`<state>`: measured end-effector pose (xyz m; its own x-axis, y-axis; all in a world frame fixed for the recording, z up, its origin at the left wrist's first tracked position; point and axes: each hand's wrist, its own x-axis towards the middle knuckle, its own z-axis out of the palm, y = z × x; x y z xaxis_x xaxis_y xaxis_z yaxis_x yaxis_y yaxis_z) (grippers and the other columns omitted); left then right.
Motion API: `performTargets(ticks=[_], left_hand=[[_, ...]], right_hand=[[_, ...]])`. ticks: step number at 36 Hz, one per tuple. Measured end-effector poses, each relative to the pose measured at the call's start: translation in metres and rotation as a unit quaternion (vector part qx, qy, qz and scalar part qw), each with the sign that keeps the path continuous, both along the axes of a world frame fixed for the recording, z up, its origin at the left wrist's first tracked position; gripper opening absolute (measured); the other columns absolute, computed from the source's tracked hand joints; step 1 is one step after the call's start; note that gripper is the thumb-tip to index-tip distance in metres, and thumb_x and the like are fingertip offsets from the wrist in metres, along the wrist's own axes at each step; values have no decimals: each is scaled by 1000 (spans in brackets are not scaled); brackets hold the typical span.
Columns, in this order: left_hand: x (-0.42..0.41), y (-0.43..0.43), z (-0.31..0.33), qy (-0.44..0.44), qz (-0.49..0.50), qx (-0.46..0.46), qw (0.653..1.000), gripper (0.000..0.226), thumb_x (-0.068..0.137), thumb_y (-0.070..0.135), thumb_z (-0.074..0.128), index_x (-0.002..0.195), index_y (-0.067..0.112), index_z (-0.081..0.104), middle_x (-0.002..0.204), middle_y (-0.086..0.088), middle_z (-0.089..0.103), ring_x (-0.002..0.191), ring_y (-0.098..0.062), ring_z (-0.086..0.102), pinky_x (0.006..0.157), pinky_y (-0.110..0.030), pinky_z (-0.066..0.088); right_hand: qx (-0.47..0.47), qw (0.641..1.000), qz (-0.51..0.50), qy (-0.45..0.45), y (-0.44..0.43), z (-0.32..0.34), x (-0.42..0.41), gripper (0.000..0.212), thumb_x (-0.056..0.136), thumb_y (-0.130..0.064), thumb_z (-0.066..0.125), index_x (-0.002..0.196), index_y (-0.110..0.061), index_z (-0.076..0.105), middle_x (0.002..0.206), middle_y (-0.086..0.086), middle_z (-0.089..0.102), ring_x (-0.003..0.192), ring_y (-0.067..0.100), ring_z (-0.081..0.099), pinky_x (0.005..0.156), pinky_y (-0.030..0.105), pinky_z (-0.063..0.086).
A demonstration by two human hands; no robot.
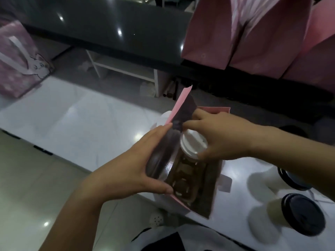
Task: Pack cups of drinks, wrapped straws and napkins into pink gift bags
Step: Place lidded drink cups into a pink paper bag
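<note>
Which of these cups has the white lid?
The cup held by the right hand at the open pink bag; both cups on the table have black lids.

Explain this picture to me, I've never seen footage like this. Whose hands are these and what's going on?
There is no machine here. A person wears a camera on the head, so you look down at their own two hands. The left hand grips one side of a pink bag, holding it open on a white table. The right hand grips a white-lidded cup by its top, in the bag's mouth, above a brown holder inside. Two black-lidded cups stand on the table to the right. More pink bags stand on the dark counter behind.
</note>
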<state>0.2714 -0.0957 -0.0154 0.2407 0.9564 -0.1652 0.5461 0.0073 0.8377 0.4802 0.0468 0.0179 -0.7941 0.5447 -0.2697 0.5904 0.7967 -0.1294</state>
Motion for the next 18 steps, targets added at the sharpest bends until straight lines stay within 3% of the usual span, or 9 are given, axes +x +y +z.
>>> performTargets(ticks=[5, 10, 18], left_hand=[[-5, 3, -2, -8, -17, 8, 1000, 123, 65, 46, 93, 149, 64, 5, 158, 36, 14, 149, 2, 19, 115, -38, 40], [-8, 5, -3, -5, -36, 1, 999, 124, 65, 45, 93, 147, 66, 3, 158, 38, 8, 150, -2, 17, 114, -41, 41], [-11, 5, -6, -14, -31, -1, 999, 121, 66, 48, 92, 147, 66, 4, 158, 39, 6, 150, 0, 17, 115, -41, 39]], right_hand=[[17, 997, 16, -68, 11, -28, -15, 76, 67, -47, 79, 135, -37, 45, 110, -10, 47, 91, 15, 48, 66, 24, 37], [8, 996, 7, -90, 21, -46, -20, 76, 73, -29, 80, 141, -34, 45, 134, -2, 54, 113, 25, 57, 79, 26, 41], [-5, 993, 16, -113, 23, -64, -21, 85, 75, -22, 79, 148, -35, 36, 146, -1, 45, 115, 26, 57, 77, 27, 40]])
